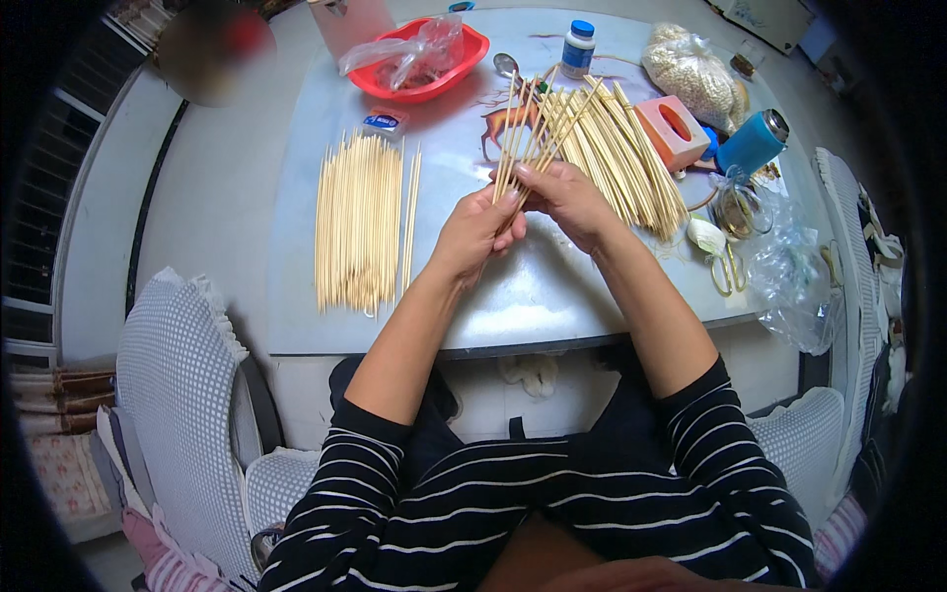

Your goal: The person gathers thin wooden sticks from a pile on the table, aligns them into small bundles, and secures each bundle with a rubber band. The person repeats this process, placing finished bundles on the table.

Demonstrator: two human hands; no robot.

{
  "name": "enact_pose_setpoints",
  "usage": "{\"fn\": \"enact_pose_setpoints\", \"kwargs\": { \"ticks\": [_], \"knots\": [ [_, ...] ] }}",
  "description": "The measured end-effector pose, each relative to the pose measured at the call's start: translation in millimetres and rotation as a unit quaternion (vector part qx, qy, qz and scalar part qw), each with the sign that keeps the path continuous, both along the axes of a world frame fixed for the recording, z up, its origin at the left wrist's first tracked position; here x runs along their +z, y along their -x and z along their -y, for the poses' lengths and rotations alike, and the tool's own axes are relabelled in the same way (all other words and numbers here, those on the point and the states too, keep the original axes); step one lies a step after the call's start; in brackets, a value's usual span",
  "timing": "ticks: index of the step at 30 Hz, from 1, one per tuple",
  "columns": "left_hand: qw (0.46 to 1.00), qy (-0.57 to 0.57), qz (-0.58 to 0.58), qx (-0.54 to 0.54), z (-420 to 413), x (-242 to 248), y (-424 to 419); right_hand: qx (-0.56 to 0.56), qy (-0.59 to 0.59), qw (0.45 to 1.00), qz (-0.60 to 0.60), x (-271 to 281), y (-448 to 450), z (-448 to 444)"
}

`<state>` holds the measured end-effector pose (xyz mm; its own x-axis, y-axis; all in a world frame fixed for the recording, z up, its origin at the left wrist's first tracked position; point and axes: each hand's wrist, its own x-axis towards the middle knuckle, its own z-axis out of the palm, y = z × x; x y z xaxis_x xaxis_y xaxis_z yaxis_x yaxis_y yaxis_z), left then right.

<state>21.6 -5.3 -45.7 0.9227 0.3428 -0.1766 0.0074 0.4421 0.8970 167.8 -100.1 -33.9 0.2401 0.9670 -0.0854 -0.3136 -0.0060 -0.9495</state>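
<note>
My left hand (481, 229) and my right hand (566, 196) meet over the middle of the table, both closed around the lower ends of a fanned bunch of thin bamboo skewers (518, 140). The skewers' upper ends spread apart and point away from me. Right of my hands lies a loose pile of bamboo skewers (629, 163), partly behind the held ones. To the left, a flat, dense bundle of skewers (359, 222) lies with pointed tips facing away. A few separate skewers (411, 214) lie alongside its right edge.
A red plastic basin (422, 92) holding a clear bag stands at the back left. At the right are a pink tissue box (669, 132), a blue thermos flask (753, 142), scissors (729, 270) and a crumpled plastic bag (795, 288). A white bottle (578, 52) stands at the back.
</note>
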Motion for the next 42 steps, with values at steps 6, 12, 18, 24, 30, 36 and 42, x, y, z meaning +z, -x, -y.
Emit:
{"fn": "enact_pose_setpoints", "kwargs": {
  "ticks": [6, 12, 18, 24, 30, 36, 42],
  "knots": [
    [1.000, 0.005, 0.006, -0.002, -2.0, 1.0, 1.2, -0.002, -0.002, 1.000, 0.005, 4.8, 0.8, -0.1],
    [1.000, -0.001, 0.015, -0.004, -2.8, -0.9, 1.4, 0.004, -0.002, 1.000, 0.011, 4.3, -1.4, 1.1],
    [1.000, 0.006, 0.022, -0.010, -3.7, -0.8, 1.5, 0.000, -0.002, 1.000, 0.008, 6.8, -1.1, 1.9],
    [1.000, 0.005, 0.022, -0.012, -4.7, -2.3, 1.5, -0.008, 0.001, 1.000, 0.008, 8.4, -0.1, 2.7],
    [0.999, 0.017, 0.025, -0.016, -5.4, -2.1, 1.5, -0.038, -0.002, 0.999, 0.006, 10.2, 3.9, 2.5],
    [0.999, 0.015, 0.030, -0.012, -4.3, 1.4, 1.1, -0.035, 0.005, 0.999, 0.013, 5.2, -2.1, 3.1],
    [1.000, -0.008, 0.016, -0.022, -6.2, 1.0, 1.9, -0.055, -0.002, 0.998, 0.004, 6.4, 2.9, 1.5]
  ]
}}
